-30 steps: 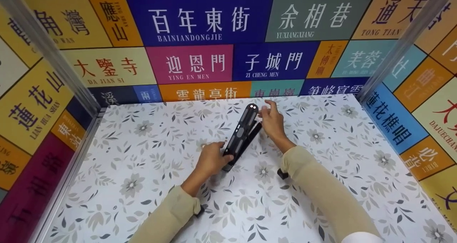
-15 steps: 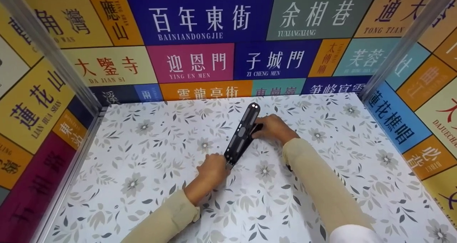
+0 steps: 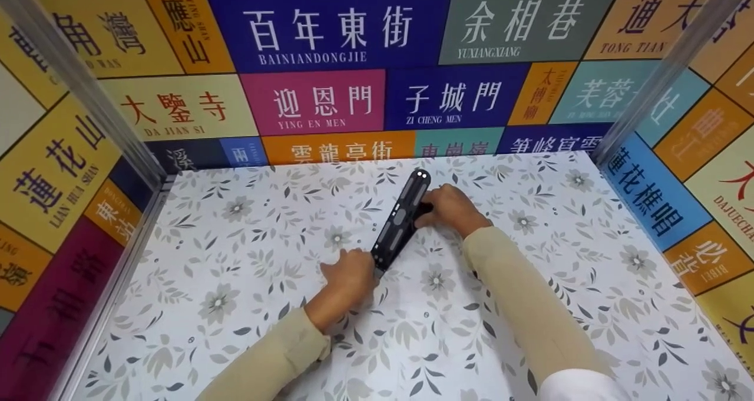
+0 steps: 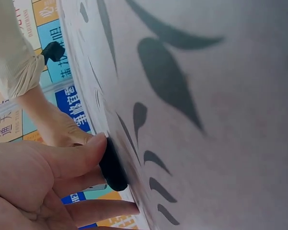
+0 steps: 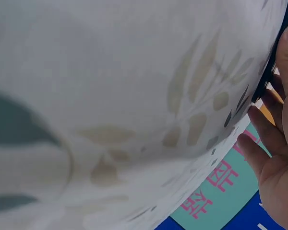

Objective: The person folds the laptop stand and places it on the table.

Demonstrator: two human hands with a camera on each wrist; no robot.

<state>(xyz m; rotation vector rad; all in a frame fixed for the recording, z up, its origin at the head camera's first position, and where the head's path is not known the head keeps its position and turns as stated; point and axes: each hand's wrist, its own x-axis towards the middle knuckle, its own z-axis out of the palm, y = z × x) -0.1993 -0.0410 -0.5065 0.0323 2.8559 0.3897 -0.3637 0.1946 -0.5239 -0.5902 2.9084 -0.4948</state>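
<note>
A black folding stand [image 3: 398, 219] lies slanted on the table, its two long bars spread slightly apart. Grey strips and silver rivets mark its top face. My left hand [image 3: 349, 275] holds the near end; in the left wrist view, thumb [image 4: 93, 149] and fingers pinch a rounded black tip [image 4: 114, 167]. At the far part, my right hand [image 3: 452, 209] grips the right-hand bar, covering much of it. The right wrist view catches only a dark edge of the stand [image 5: 270, 64] beside the right thumb and fingers [image 5: 259, 132].
White cloth with grey leaves and flowers covers the table [image 3: 235, 283]. Walls of coloured panels with Chinese lettering [image 3: 330, 27] stand behind and at both sides. Metal posts [image 3: 654, 77] rise at the back corners.
The right hand has come from beside the far end onto the right-hand bar and now grips it. My left hand has shifted slightly and turned around the near end.
</note>
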